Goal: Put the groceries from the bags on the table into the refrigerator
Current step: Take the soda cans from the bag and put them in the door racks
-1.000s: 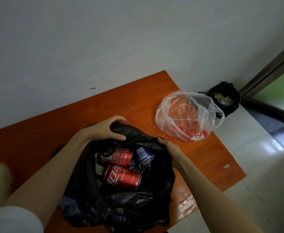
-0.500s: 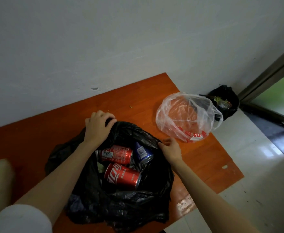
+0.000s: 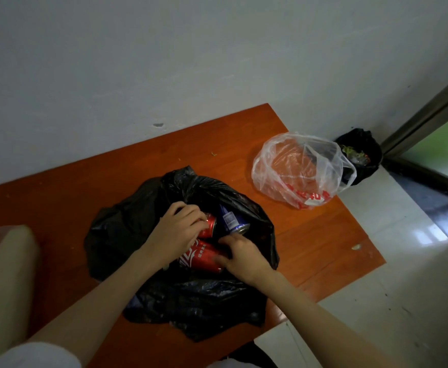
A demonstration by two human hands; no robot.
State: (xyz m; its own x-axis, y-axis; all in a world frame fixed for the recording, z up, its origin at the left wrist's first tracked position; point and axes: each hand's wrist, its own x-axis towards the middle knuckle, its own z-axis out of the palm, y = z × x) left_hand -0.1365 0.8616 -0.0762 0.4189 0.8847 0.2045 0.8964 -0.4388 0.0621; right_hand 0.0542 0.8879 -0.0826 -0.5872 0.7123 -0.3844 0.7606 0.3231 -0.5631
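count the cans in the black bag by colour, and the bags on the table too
red cans: 2, far one gripped by the left hand, near one under the right hand
blue cans: 1
black bags: 1
clear bags: 1
total: 5 (3 cans visible, 2 bags)

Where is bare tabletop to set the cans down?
Free: table strip between wall and black bag, and the patch right of that bag, below the clear bag. Crowded: inside the black bag, both hands among cans.
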